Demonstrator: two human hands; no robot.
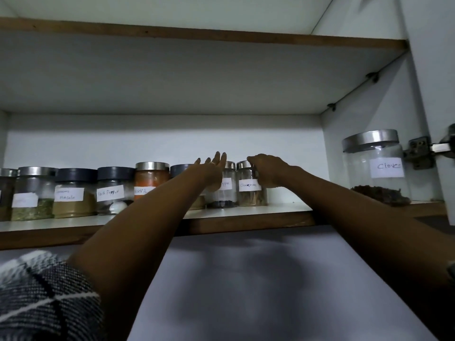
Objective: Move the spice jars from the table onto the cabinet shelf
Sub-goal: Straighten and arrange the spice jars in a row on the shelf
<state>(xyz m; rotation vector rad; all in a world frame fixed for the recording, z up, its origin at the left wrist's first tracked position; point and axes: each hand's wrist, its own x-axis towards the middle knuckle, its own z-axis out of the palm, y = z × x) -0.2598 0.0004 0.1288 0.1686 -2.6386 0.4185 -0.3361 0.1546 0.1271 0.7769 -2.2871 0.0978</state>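
Glass "Cinnamon" jar (pixel 251 187) gripped by right hand (pixel 268 172) | left hand (pixel 211 172) fingers straight | "Cloves" jar (pixel 378 168) apart

Single view only, head-worn, wide-angle. Set below the cabinet shelf (pixel 246 212), tilted upward and forward into the open cabinet. Close range: both forearms entering from the bottom corners, reaching to mid-frame. Underside of the upper shelf (pixel 197 77) filling the top half; front edge of the cabinet shelf crossing at mid-height. Straight edges bowed toward the borders. No second view to share anything with.
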